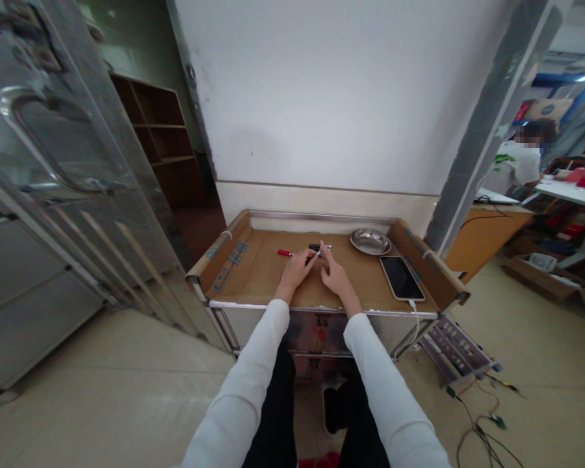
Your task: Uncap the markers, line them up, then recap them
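My left hand (297, 268) and my right hand (336, 273) meet over the middle of the cardboard-lined tabletop (258, 273). The fingers of both are closed in a pinch, tips almost touching, around a tiny pale piece (318, 254) too small to name. Just beyond the fingertips lies a small black object (314, 247), partly covered by my right index finger. A slim red-ended tool (285, 253) sticks out left of my left hand; its other end is hidden.
A round metal dish (370, 242) stands at the back right. In front of it lies a phone (402, 278) with a white charging cable (416, 318). Raised cardboard sides (431, 265) flank the tabletop. Cables (482, 432) lie on the floor at right. A person (521, 159) sits farther off.
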`<state>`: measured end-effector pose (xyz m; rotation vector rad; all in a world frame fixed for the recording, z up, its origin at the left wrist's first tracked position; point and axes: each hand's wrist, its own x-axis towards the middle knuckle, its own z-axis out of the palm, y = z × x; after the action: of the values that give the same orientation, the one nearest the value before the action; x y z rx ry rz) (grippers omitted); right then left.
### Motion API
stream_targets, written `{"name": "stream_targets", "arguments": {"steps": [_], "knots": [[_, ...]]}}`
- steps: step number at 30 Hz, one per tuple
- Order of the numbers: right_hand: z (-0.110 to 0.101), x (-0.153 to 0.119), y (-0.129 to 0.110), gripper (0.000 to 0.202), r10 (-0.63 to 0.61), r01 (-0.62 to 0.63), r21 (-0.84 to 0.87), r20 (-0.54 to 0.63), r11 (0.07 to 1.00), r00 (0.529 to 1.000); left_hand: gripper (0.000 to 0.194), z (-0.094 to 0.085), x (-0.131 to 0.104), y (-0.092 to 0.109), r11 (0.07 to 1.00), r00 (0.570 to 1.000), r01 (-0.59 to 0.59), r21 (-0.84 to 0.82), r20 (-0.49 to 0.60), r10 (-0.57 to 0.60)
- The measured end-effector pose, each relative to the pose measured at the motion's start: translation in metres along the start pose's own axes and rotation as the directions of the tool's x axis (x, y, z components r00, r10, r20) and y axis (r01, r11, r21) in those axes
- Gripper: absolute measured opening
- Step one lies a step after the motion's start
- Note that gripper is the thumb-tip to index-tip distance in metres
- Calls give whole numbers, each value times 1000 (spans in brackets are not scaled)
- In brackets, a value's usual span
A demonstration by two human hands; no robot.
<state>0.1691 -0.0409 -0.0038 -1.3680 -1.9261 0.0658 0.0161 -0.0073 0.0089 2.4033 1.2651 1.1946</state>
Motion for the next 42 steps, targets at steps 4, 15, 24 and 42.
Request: {"name": "stream_targets", "arguments": {"steps": [4,15,24,42], "knots": [[4,3,6,73,-4,5,53,-12,999,1000,17,-1,1,3,988,990,95,120,-118,-81],[12,2,8,45,116,-90,-314,65,945,991,18,0,-6,0,767,900,434,473,-260,-349],[10,2,0,46,236,-166,-402,133,900,963,18,3,-5,-5,769,884,466,438,-257,-390],[15,0,13,44,100,-98,-207,0,973,995,15,7,-5,-12,820,892,438,368,-293,-345]]}}
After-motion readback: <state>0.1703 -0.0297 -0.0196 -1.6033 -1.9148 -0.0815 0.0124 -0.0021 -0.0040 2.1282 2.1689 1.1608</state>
